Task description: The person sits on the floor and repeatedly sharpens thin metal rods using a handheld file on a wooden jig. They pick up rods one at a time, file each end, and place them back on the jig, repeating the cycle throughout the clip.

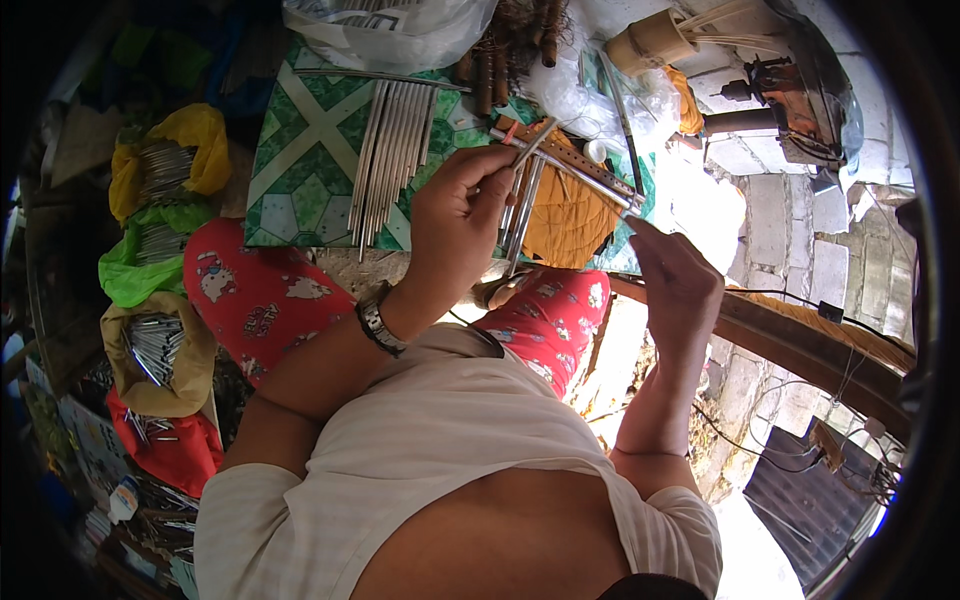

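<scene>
Between the two hands runs a thin metal rod [572, 166]. The left hand [455, 215] pinches one end of it with fingers curled tight, and a few more rods [522, 215] hang down under this hand. The right hand [675, 272] grips the other end, closed around it. A wooden strip [560, 152] with holes lies right behind the rod. Just past the left hand, a row of rods [390, 155] lies on a green mat [305, 150]. Below the hands are red pants [265, 300]. Far off to the left, bags [165, 165] hold many more metal bits.
</scene>
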{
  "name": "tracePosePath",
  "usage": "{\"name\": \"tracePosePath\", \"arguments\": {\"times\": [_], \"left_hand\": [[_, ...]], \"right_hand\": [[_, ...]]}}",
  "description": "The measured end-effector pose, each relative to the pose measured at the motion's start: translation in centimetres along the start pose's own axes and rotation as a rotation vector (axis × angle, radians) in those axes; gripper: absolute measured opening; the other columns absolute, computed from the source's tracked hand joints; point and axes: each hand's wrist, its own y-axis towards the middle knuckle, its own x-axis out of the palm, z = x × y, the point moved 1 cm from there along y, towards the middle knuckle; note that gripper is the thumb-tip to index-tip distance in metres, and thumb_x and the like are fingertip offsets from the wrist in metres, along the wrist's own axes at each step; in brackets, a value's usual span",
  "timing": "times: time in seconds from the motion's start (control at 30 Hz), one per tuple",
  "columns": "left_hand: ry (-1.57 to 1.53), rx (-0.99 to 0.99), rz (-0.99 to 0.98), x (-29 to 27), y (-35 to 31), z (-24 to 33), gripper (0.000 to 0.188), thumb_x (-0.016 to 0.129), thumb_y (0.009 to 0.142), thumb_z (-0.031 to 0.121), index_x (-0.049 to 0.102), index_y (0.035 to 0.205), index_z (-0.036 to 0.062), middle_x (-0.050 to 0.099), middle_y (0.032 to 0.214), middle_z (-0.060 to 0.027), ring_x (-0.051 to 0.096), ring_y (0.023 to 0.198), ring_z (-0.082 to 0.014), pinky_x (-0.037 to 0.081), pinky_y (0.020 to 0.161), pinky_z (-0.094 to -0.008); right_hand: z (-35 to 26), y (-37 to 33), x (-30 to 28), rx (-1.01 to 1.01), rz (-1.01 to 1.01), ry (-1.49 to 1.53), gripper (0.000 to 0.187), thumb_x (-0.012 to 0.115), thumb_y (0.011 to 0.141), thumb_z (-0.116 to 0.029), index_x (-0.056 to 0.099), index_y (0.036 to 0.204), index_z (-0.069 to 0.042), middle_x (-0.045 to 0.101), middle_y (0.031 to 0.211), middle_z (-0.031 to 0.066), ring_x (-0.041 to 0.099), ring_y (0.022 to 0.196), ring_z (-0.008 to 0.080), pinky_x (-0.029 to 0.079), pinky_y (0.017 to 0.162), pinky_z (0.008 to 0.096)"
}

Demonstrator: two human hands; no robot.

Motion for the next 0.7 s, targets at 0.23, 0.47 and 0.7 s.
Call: {"name": "tracePosePath", "arguments": {"times": [0.23,0.47,0.7], "left_hand": [[-0.394,-0.351,-0.048,-0.7,0.6,0.1,0.027,0.064,0.100,0.012,0.067,0.122,-0.0024,0.070,0.105,-0.0059,0.061,0.081,-0.0092,0.050,0.065,-0.0247],[-0.510,-0.455,-0.190,-0.7,-0.1,0.9,0.030,0.064,0.100,0.014,0.067,0.126,-0.0018,0.070,0.118,-0.0062,0.059,0.086,-0.0115,0.049,0.072,-0.0281],[-0.473,-0.409,-0.182,-1.1,0.3,1.7,0.030,0.063,0.101,0.014,0.066,0.126,-0.0013,0.068,0.125,-0.0069,0.058,0.089,-0.0120,0.049,0.073,-0.0281]], "right_hand": [[6.6,5.8,1.1,-0.021,0.133,-0.292,0.018,0.066,0.091,-0.009,0.076,0.106,-0.009,0.069,0.091,0.0137,0.069,0.081,0.0318,0.054,0.071,0.0416],[11.3,16.7,9.5,-0.070,0.172,-0.437,0.020,0.066,0.089,-0.019,0.077,0.106,-0.016,0.070,0.102,0.0133,0.068,0.097,0.0349,0.055,0.080,0.0463],[7.5,13.7,10.2,-0.236,0.430,-0.118,0.021,0.073,0.086,-0.015,0.076,0.107,-0.011,0.069,0.117,0.0077,0.064,0.107,0.0318,0.051,0.090,0.0443]]}}
